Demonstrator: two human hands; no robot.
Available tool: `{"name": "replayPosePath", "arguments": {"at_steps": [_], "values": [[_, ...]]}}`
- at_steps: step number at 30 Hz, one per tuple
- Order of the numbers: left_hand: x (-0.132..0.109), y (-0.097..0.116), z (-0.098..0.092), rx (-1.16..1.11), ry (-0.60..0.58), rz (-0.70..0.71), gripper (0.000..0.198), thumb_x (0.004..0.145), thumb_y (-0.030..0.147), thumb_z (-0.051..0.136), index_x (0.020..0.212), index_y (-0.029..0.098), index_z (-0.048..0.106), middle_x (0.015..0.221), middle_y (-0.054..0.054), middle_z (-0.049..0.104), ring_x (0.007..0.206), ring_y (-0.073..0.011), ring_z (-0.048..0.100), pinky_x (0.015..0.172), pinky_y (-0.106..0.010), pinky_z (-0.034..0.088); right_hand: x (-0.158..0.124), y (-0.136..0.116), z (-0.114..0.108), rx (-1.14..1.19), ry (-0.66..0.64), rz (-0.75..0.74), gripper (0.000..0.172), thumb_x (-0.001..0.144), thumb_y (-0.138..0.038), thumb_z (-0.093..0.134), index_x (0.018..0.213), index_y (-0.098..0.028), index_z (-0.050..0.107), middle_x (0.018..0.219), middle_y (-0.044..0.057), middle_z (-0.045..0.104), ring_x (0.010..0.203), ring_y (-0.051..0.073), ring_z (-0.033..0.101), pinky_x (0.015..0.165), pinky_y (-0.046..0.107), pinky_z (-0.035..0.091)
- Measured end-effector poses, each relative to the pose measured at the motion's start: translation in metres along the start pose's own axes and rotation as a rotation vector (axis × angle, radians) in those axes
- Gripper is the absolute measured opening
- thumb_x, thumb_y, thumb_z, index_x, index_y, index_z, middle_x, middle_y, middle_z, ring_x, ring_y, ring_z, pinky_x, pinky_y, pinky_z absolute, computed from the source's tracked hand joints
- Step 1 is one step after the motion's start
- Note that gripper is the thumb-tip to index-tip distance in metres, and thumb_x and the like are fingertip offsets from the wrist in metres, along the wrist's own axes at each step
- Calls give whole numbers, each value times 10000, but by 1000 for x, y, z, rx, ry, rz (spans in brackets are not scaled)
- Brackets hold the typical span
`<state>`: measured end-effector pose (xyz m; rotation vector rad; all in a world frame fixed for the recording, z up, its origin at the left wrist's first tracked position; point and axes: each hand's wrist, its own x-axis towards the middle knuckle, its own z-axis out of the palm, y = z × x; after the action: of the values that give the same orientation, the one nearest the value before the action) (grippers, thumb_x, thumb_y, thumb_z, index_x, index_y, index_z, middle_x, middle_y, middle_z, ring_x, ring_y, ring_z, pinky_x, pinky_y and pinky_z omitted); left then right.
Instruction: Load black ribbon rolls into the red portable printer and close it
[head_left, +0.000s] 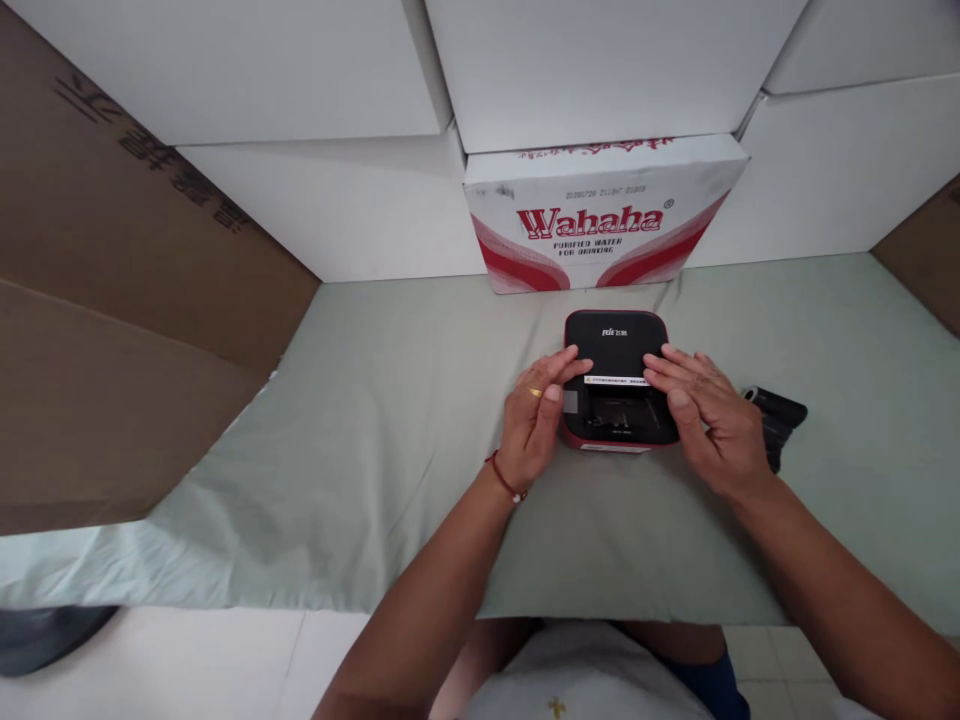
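Note:
A small black receipt printer (615, 350) with red edges lies on the green cloth in front of me. Its front part is a dark glossy window, with a white label strip across the middle. My left hand (534, 410) holds it by the left side, fingertips on the top cover and thumb at the edge. From the right side my right hand (705, 415) grips it in the same way, fingers resting on the cover's edge. Just right of that hand lies a black roll (780, 408) of thin, shiny material, partly hidden by the wrist.
Behind the printer a white and red water carton (600, 220) leans against stacked white boxes (315, 70). A large brown cardboard box (150, 300) stands at the left, another brown box (922, 255) at the right. The green cloth (360, 420) ends at the table's front edge.

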<state>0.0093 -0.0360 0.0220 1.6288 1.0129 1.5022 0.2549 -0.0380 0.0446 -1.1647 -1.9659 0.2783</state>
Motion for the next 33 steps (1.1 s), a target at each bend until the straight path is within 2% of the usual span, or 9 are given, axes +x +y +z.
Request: {"name": "replayPosePath", "arguments": {"at_steps": [4,8,11,13,15,16,18,23,33], "values": [[-2,-5,5,44,62,55,450,1172,499,419,1408,261,719,1234,-80,866,1280,-243,746,1176,-468,507,-1,5,4,9,47,-60,331,1129,-251,516,1301,-291,796,1391,54,820,1432,248,699,1307,556,436],[-3,-6,6,-34,45,15,366,1116,457,595,1423,286,696,1200,-71,868,1290,-255,737,1185,-477,509,-2,5,7,16,80,-66,329,1119,-220,517,1304,-283,783,1374,66,827,1416,261,707,1288,578,447],[0,-13,0,-161,-19,3,538,1045,436,721,1552,332,574,1250,-59,848,1364,-270,700,1275,-523,438,-7,-1,6,15,85,-131,327,1107,-243,529,1325,-273,770,1373,89,821,1396,296,705,1271,618,445],[2,-21,-5,-195,-48,-17,753,980,482,794,1641,371,451,1523,-85,726,1534,-305,578,1349,-575,336,-12,-9,4,-3,97,-223,314,1102,-284,534,1291,-271,784,1322,93,828,1353,312,700,1222,603,479],[4,-30,-8,-235,-66,-84,972,891,551,863,1697,419,336,1797,-83,443,1714,-350,333,1404,-614,206,-17,-16,3,-32,132,-306,311,1108,-329,521,1211,-272,808,1190,93,829,1260,309,693,1113,546,539],[5,-34,-9,-277,-79,-131,1060,851,573,888,1713,441,287,1859,-65,321,1760,-359,216,1419,-621,149,-19,-19,2,-48,149,-333,319,1114,-343,510,1172,-271,815,1115,93,814,1195,300,689,1044,515,557],[8,-41,-9,-398,-120,-216,1162,806,574,907,1733,464,215,1885,-43,248,1787,-351,108,1434,-615,95,-19,-23,2,-67,169,-355,332,1123,-341,490,1119,-264,813,1011,92,773,1072,277,679,930,471,563],[16,-43,-1,-609,-208,-268,1154,809,501,861,1740,465,180,1864,-30,301,1760,-331,235,1432,-589,213,-15,-25,4,-58,143,-363,255,1101,-269,532,1152,-269,782,994,75,770,998,263,671,867,456,557],[11,-43,6,-695,-119,-358,1054,736,356,888,1643,476,364,1858,27,278,1778,-297,138,1445,-501,175,-14,-27,4,-4,139,-391,256,1029,-205,618,1213,-269,784,1011,52,815,1009,257,699,905,446,573]]}}
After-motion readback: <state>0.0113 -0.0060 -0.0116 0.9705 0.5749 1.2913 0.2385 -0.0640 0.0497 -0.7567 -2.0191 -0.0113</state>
